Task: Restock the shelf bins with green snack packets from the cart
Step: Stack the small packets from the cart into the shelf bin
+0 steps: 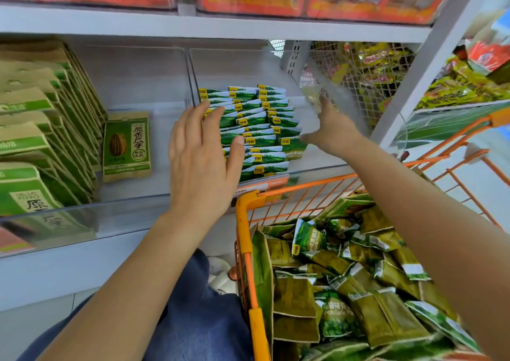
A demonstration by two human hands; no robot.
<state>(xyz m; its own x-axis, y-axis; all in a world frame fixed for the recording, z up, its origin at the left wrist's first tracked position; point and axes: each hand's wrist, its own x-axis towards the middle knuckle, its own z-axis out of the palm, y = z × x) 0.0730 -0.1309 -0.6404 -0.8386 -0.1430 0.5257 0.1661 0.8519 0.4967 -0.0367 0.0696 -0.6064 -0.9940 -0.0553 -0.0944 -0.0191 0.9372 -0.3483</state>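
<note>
Tan seed bags [41,129] lean at the far left; the left hand [202,153], fingers straight, rests on the green snack packets [256,129] in the clear bin [317,171] (rows standing upright); the right hand [332,129] reaches in, its grasp hidden; more packets [345,291] fill the orange cart [245,250].

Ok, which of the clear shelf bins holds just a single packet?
The middle clear bin, left of the left hand: one sunflower seed packet stands alone there, while its neighbours hold full rows.
</note>
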